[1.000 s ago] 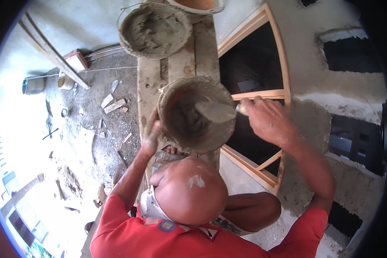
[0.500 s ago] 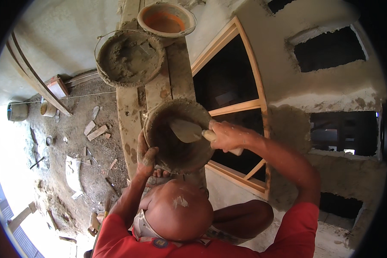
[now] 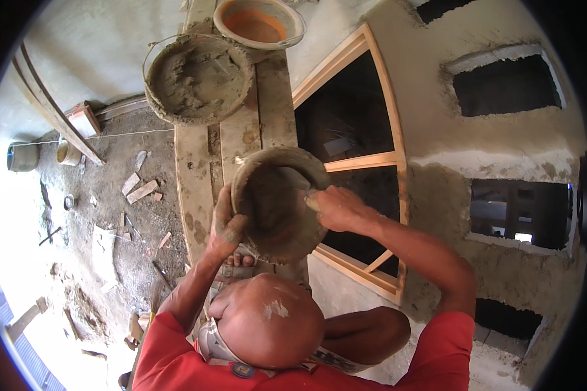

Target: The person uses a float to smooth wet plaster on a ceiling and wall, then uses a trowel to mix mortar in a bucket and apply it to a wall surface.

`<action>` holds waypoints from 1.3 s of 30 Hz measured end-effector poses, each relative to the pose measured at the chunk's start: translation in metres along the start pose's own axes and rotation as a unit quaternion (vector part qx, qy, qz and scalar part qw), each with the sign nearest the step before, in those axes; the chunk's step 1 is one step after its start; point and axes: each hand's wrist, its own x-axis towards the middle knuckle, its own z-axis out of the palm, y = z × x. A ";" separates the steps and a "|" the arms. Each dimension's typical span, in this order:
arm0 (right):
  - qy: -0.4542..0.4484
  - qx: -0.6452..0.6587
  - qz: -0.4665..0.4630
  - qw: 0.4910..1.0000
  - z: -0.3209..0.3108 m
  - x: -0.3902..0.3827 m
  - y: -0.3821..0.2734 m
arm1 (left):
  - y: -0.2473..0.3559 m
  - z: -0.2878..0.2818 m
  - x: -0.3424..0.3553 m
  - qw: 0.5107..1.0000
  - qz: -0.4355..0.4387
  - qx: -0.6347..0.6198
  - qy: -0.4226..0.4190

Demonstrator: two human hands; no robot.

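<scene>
A mortar-caked bucket [image 3: 310,244] stands tilted on the planks just beyond my bent knees. My left hand [image 3: 227,225] is closed round its left rim, fingers on the outside and thumb over the edge. In my right hand [image 3: 340,208] is the handle of a trowel [image 3: 296,179]. Its blade lies inside the bucket, against the upper right inner wall, and is partly hidden by shade and mortar. Farther off, a second bucket [image 3: 199,78] is filled with wet grey mortar and has a wire handle.
A basin [image 3: 293,42] with an orange inside sits behind the mortar bucket. Wooden planks [image 3: 199,169] bear the buckets. To the right are a wooden window frame [image 3: 365,160] and a plastered wall with rough openings. On the ground at left lie wood scraps [image 3: 142,191] and debris.
The trowel has gone deeper into the bucket and its blade has turned toward the right inner wall. The bucket has shifted slightly to the right with my left hand.
</scene>
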 end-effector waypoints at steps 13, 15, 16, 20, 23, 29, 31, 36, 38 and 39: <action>0.022 -0.228 -0.213 0.950 0.002 0.008 0.018 | 0.013 0.010 0.031 0.993 0.013 0.046 -0.111; -0.013 -0.236 -0.228 0.944 0.001 0.010 0.012 | 0.014 0.016 0.033 0.995 0.001 -0.003 -0.103; -0.031 -0.240 -0.237 0.941 0.001 0.010 0.008 | 0.014 0.016 0.032 0.994 -0.009 -0.005 -0.107; -0.028 -0.254 -0.244 0.936 0.009 0.010 -0.006 | 0.016 0.013 0.027 0.997 -0.018 0.028 -0.069; -0.041 -0.250 -0.261 0.931 0.014 0.005 -0.019 | 0.013 -0.002 0.029 0.996 -0.022 0.038 -0.076; -0.050 -0.232 -0.254 0.938 0.032 -0.023 -0.019 | -0.001 -0.005 0.016 0.995 -0.062 -0.079 -0.028; -0.062 -0.209 -0.242 0.945 0.028 -0.033 -0.014 | 0.001 0.000 0.015 0.990 -0.085 -0.117 -0.006; 0.036 -0.275 -0.126 0.952 -0.017 -0.065 -0.008 | 0.003 0.016 0.009 0.984 -0.072 -0.162 -0.008; 0.062 -0.288 -0.072 0.953 -0.022 -0.062 -0.007 | 0.007 0.028 0.006 0.989 -0.069 -0.128 -0.014; 0.065 -0.290 -0.044 0.954 -0.018 -0.053 -0.009 | 0.007 0.033 0.005 0.992 -0.065 -0.109 -0.018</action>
